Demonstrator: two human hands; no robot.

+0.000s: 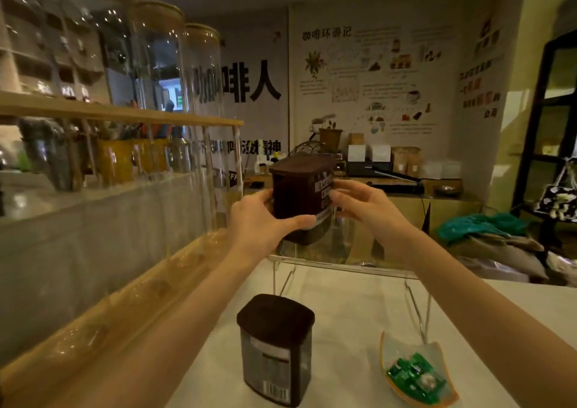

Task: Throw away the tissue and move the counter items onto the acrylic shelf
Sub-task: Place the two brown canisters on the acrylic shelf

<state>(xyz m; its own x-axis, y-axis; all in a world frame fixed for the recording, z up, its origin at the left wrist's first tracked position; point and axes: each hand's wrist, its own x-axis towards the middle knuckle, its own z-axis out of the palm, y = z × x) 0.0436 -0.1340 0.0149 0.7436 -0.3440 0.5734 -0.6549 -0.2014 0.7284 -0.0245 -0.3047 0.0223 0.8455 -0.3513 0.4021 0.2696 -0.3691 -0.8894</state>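
Note:
A dark brown cocoa tin (299, 195) is held between my two hands, its base on or just above the top of the clear acrylic shelf (343, 265). My left hand (265, 220) wraps its left side and front. My right hand (365, 208) presses its right side. A second brown cocoa tin (276, 350) stands upright on the white counter (352, 307) in front of the shelf. To its right lies a small dish (415, 373) holding several green-wrapped candies. No tissue is in view.
A wooden ledge with a glass partition (125, 251) runs along the left. Above it, tall glass jars (199, 73) stand on a wooden shelf. Beyond the counter are a cluttered back table (406, 186) and bags on the floor (487, 236).

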